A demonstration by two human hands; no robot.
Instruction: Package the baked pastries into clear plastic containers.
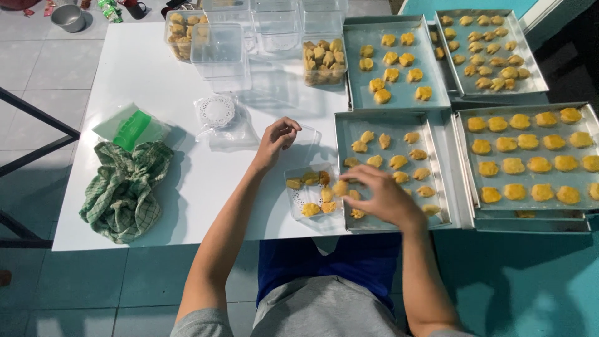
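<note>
Right hand (pixel 388 198) pinches a yellow cookie (pixel 340 187) over the clear plastic container (pixel 310 195); left hand (pixel 274 143), fingers curled, rests on the white table (pixel 150 75).

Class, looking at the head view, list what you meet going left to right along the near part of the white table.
Green checked cloth → left hand → clear container of cookies → right hand → near-right tray of round cookies.

Clear plastic tubs (pixel 219 51) stacked at the table's far edge, plus a flat green-and-white plastic packet (pixel 130 126) on the left.
</note>
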